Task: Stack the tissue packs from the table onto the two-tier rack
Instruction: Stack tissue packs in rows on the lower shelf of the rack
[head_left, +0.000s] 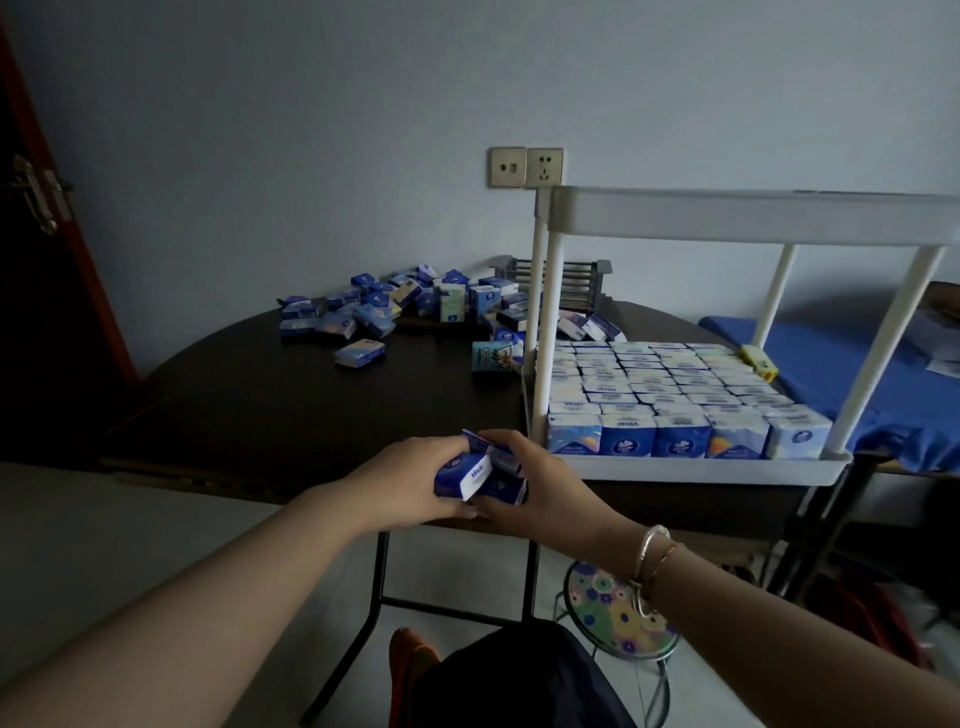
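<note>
Blue-and-white tissue packs fill this scene. Both hands meet at the near edge of the dark table (249, 395), at about six o'clock from its centre. Left hand (410, 486) and right hand (540, 488) are both closed around a small bundle of blue packs (480, 475); the white flap on the front pack reads "Vinda". How many packs are in the bundle I cannot tell. Two bangles (652, 558) sit on the right wrist.

Just beside the hands, at three o'clock, stands the white two-tier rack (727, 215). Its lower tier (701, 467) is packed with rows of tissue packs standing on edge, the top edges of several showing "Vinda" upside down. What lies on the upper tier is hidden by its rim.

A loose heap of tissue packs (395, 306) lies at the table's far side, around twelve o'clock. One teal pack (491, 361) with a cartoon print stands upright near the rack's left post; its writing is too small to read. Behind the heap a dark slatted holder (576, 283) rests against the wall, below two wall sockets (525, 167). A yellow packet (759, 361) lies on blue cloth (841, 364) at the rack's far right.
</note>
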